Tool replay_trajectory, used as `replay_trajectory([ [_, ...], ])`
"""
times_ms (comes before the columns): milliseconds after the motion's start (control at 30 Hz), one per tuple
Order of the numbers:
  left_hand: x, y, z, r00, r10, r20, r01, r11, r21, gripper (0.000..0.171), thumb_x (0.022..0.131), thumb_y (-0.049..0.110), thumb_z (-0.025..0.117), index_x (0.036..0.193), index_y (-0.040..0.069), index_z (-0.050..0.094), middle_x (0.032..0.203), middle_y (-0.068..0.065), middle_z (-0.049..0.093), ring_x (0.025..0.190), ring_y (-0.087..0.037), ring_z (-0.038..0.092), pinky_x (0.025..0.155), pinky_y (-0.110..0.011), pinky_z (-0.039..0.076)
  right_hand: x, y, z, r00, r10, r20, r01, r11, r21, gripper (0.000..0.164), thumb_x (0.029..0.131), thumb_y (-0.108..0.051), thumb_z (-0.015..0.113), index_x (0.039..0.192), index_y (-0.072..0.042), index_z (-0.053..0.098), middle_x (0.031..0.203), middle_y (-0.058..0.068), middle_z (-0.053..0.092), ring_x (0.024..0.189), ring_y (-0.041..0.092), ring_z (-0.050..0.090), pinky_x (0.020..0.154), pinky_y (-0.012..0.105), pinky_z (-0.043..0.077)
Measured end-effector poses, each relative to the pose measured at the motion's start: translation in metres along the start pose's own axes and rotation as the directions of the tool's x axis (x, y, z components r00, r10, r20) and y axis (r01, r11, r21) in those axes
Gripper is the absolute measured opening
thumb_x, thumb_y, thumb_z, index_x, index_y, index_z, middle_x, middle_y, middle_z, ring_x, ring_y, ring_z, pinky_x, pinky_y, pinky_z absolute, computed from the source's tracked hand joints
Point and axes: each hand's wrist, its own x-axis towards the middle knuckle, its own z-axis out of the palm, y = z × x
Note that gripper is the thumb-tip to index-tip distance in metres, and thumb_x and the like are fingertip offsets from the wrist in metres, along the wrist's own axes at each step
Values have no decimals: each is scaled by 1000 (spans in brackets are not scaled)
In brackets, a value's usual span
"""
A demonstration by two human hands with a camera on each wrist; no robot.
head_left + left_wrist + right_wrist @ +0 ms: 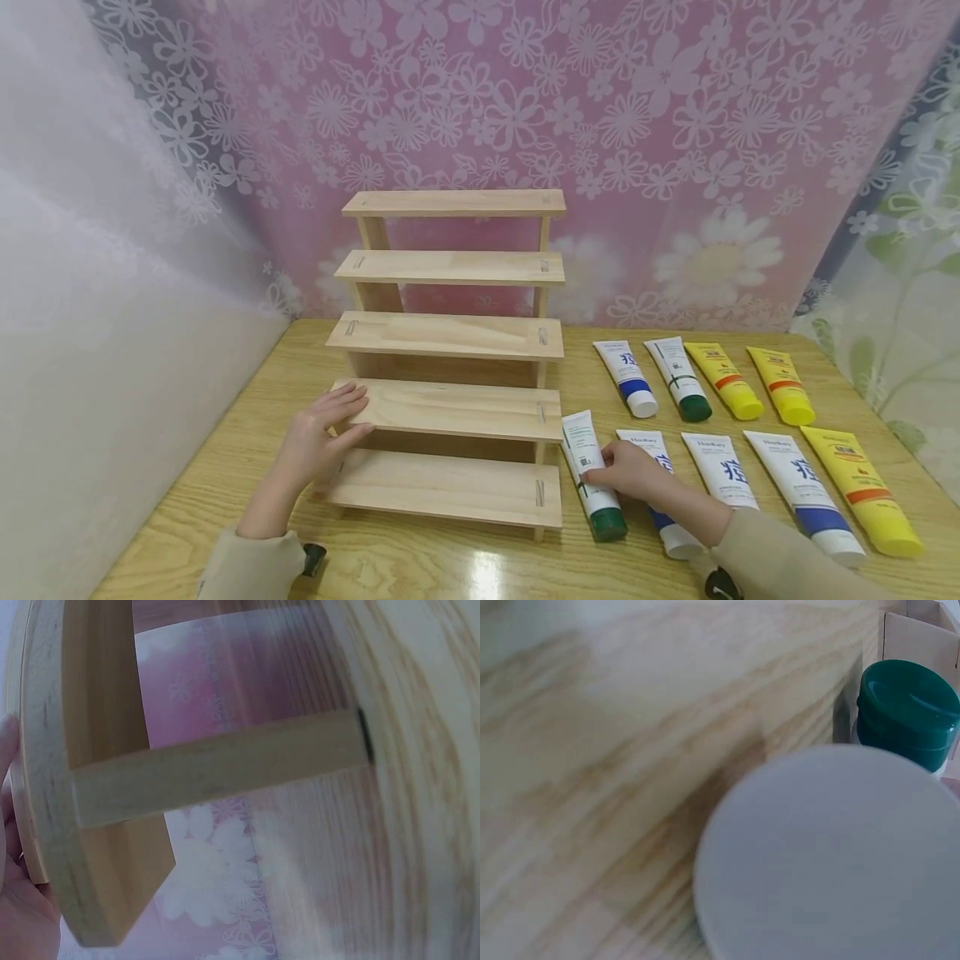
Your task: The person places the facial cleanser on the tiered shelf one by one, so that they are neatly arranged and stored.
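Observation:
A five-tier wooden step rack (450,333) stands on the table. My left hand (318,433) holds the left end of its second-lowest board, fingers over the top and thumb by the front edge. In the left wrist view, part of that hand (26,922) shows beside the rack's boards (112,862). To the right of the rack, my right hand (637,473) grips a white squeeze tube with a green cap (581,446). The tube's green cap (907,712) shows in the right wrist view. Beneath the right forearm lies a white tube with a blue band (667,525), partly hidden.
Two rows of squeeze tubes lie at the right, including a blue-banded white tube (806,492), yellow tubes (862,487) and another green-capped tube (675,375). A white cap (832,862) fills the right wrist view's foreground. Behind the table (247,442) hangs a floral curtain (480,100).

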Motion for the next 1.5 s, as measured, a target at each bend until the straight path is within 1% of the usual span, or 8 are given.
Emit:
replay_trajectory([
  [300,-1,0,-1,1000,-20,10,20,1000,10,40,60,7,79,97,-5,66,106,-15,62,103,-31,54,93,-46,37,-2,-2,-3,1000,24,13,-24,999,42,49,73,-25,68,100,12,51,79,8,52,67,18,48,53,25,41],
  [533,0,1,-1,1000,-17,2,17,1000,-1,39,60,7,79,95,-5,66,105,-16,62,102,-32,55,92,-50,37,-7,-4,-7,998,55,17,-57,993,100,48,76,-23,65,105,13,50,80,7,54,68,17,49,54,25,44],
  [767,0,3,-2,999,-34,9,34,999,-15,39,62,8,78,96,-5,65,105,-16,61,103,-33,54,93,-49,36,-12,-4,-18,997,75,30,-80,973,219,54,79,-24,63,113,14,45,89,10,57,74,18,52,60,27,46],
  [933,0,2,-1,998,-55,16,55,998,-11,38,64,10,77,97,-4,65,107,-15,61,105,-31,53,99,-42,32,-18,-4,-25,994,94,53,-106,945,309,60,79,-24,63,119,14,40,99,16,55,80,20,53,65,30,49],
  [1033,-1,2,-1,998,-55,14,55,998,-6,39,63,10,77,97,-4,66,107,-15,61,105,-31,53,101,-37,30,-20,-4,-29,994,100,50,-111,940,324,66,79,-28,64,122,13,36,107,21,52,87,22,52,71,34,49],
  [1133,-1,1,0,999,-39,4,39,999,-3,39,61,8,78,96,-5,66,106,-15,62,103,-31,54,99,-40,33,-21,-3,-32,995,87,47,-98,932,349,68,81,-28,63,126,13,31,112,23,49,92,25,52,76,38,49],
  [1267,0,1,-1,1000,-21,-6,21,1000,-4,40,60,7,79,96,-5,66,105,-15,62,102,-32,55,94,-47,37,-23,-5,-37,996,84,18,-84,928,362,69,82,-28,62,128,11,29,117,28,45,98,29,51,77,38,50],
  [1500,-1,0,-1,999,-35,4,35,999,-6,40,61,8,79,97,-5,66,105,-15,62,103,-31,54,94,-47,36,-28,-9,-47,996,54,-64,-27,930,366,77,81,-30,65,133,8,23,124,29,39,107,34,45,76,34,51],
])
